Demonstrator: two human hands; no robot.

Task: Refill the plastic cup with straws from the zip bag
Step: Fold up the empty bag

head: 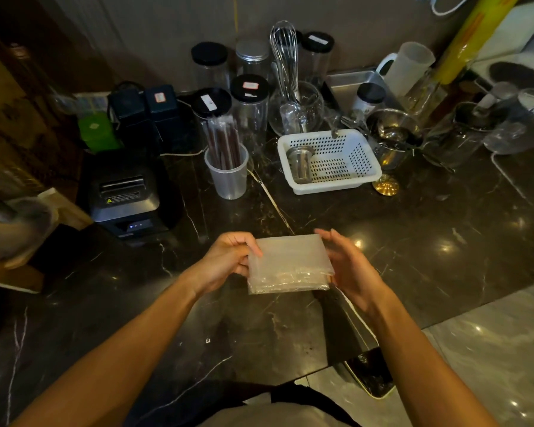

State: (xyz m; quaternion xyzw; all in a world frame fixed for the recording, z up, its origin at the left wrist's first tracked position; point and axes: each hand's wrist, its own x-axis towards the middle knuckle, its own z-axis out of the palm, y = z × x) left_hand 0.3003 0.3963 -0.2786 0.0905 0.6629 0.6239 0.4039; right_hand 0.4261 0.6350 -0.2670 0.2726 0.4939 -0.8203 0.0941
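I am pinching the zip bag by its left edge with my left hand, while my right hand is cupping its right edge, fingers half open. The bag is hanging above the bench, long axis running left to right. Farther back, the plastic cup is standing upright, its dark straws pointing up.
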